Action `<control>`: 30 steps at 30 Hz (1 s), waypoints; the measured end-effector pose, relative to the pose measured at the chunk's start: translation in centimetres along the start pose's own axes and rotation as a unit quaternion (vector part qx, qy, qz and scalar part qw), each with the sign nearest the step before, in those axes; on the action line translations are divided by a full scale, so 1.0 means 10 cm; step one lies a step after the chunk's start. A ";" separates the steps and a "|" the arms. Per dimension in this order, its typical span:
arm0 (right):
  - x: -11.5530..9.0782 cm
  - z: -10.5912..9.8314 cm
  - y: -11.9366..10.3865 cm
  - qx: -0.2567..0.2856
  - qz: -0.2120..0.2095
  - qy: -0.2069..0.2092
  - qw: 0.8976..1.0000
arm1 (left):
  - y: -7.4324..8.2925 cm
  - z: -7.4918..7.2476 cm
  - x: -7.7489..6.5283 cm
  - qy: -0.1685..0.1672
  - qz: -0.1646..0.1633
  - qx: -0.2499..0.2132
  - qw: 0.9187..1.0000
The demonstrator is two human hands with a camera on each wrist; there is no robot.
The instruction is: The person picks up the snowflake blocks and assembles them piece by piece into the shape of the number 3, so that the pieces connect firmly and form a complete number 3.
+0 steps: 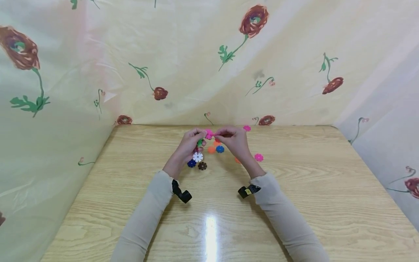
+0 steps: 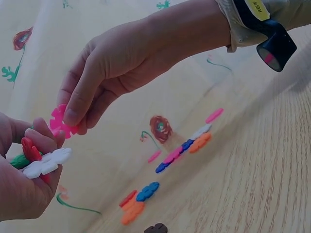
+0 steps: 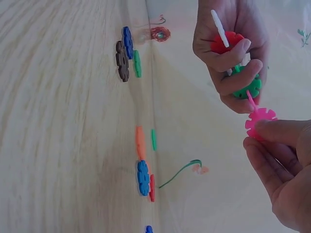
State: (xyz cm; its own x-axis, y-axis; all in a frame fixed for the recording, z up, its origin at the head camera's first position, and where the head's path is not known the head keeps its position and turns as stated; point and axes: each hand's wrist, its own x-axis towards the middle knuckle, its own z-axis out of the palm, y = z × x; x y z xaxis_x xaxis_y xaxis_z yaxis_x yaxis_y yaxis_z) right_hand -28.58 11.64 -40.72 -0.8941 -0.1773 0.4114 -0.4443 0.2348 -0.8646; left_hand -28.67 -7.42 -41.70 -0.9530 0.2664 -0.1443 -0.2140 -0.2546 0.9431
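My left hand [image 1: 187, 146] holds a chain of notched plastic flower discs in its curled fingers. In the right wrist view the chain shows a white disc [image 3: 219, 28] seen edge-on, a red disc [image 3: 226, 42], a green disc [image 3: 250, 86] and a thin pink disc [image 3: 250, 100] at its end. Between thumb and fingers, my right hand [image 1: 236, 142] pinches another pink disc [image 3: 259, 119]. That disc meets the chain's end pink disc; whether their slots are engaged I cannot tell. Part of the chain is hidden behind the left fingers.
On the wooden table [image 1: 314, 203], a dark blue disc [image 1: 191, 163] and a brown disc [image 1: 202, 166] lie near the left hand. Orange discs [image 1: 211, 149] and a blue disc [image 1: 220, 149] lie between the hands. Pink discs [image 1: 259, 157] lie to the right. A flowered curtain [image 1: 190, 65] hangs behind.
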 end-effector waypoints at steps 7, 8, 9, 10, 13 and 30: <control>0.00 0.03 0.00 0.010 0.013 0.009 1.000 | 0.00 0.08 0.00 0.020 -0.008 0.007 1.000; 0.00 0.03 0.01 0.010 0.017 0.012 1.000 | 0.00 0.08 0.00 0.021 -0.011 0.009 1.000; 0.00 0.04 0.00 0.007 0.020 0.014 1.000 | -0.01 0.09 0.00 0.022 -0.012 0.012 1.000; 0.00 0.05 0.00 0.003 0.022 0.015 1.000 | -0.01 0.09 0.01 0.021 -0.013 0.011 1.000; 0.00 0.07 0.00 -0.016 0.025 0.018 0.999 | -0.02 0.06 0.02 0.014 -0.010 0.003 1.000; -0.05 0.06 -0.01 -0.100 0.102 -0.179 0.974 | 0.15 -0.14 -0.01 0.010 -0.004 -0.027 1.000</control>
State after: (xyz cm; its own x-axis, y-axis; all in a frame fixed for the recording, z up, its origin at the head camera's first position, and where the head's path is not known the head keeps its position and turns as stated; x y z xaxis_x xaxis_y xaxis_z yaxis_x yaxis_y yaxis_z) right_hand -28.04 11.13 -41.08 -0.9038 -0.4204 0.0804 -0.2946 0.4749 -0.8293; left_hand -29.15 -9.11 -40.68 -0.9554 0.2500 -0.1574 -0.2316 -0.3028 0.9245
